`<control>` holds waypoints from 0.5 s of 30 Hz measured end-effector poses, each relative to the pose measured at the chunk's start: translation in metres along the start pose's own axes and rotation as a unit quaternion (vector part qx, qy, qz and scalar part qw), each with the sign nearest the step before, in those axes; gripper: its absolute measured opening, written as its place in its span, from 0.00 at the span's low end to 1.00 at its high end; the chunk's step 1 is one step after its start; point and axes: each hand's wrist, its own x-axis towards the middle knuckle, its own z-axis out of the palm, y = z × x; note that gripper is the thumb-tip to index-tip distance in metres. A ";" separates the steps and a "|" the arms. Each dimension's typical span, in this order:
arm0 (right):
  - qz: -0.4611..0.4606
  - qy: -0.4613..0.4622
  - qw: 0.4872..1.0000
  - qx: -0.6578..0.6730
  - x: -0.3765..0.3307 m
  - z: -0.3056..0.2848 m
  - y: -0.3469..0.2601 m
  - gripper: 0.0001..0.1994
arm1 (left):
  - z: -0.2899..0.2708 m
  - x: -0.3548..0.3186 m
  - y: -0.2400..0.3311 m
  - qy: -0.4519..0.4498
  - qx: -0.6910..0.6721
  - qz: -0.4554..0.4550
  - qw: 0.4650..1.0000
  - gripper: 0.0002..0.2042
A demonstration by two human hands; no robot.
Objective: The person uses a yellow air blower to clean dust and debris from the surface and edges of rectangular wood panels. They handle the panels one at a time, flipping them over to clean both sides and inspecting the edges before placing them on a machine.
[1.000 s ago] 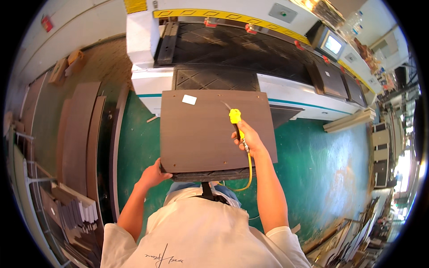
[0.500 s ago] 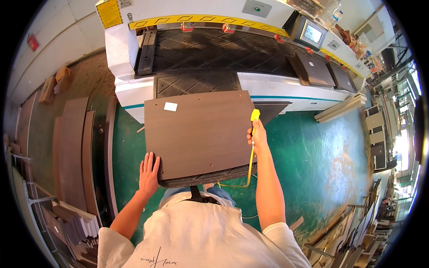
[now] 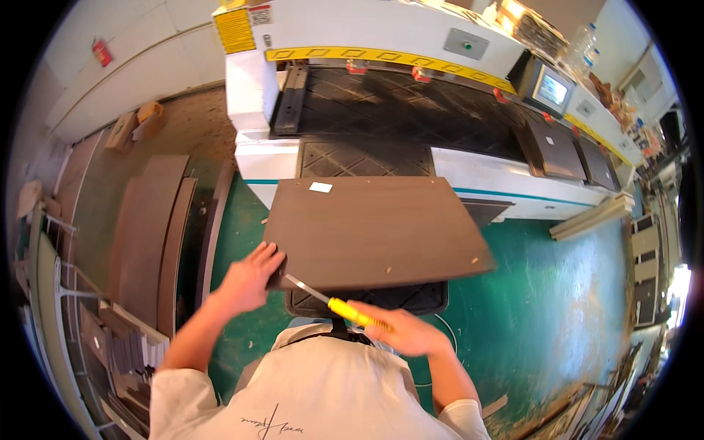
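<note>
A brown rectangular board with a small white label and several small holes near its edges lies turned in front of me. My left hand grips its near left corner, fingers over the top face. In my right hand is a yellow air blow gun, held low in front of the near edge. Its thin metal nozzle points left toward that same corner, close to my left fingers. Below the board, part of a black padded support shows.
Ahead stands a white machine with a yellow striped bar and dark bed; finished-looking dark panels lie at its right end. A screen is mounted there. Long brown boards lean at left. Light strips lie right.
The board has turned, its right side swinging nearer me. My left hand went from lying flat to gripping the corner. My right hand brought the blow gun from the far right edge to the near side.
</note>
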 end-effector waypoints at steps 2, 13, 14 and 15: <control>-0.077 0.007 0.997 -0.005 -0.014 0.005 -0.034 0.32 | -0.075 0.026 -0.012 0.019 -0.028 0.051 0.998 0.30; -0.069 0.314 0.944 -0.081 0.128 0.026 -0.016 0.29 | -0.196 0.246 -0.037 0.114 0.030 -0.022 0.993 0.37; -0.173 0.393 0.902 -0.043 0.129 0.029 -0.021 0.29 | -0.198 0.256 -0.034 0.121 0.027 -0.051 0.991 0.39; -0.168 0.395 0.902 -0.044 0.132 0.023 -0.017 0.29 | -0.195 0.265 -0.032 0.126 0.023 -0.075 0.989 0.40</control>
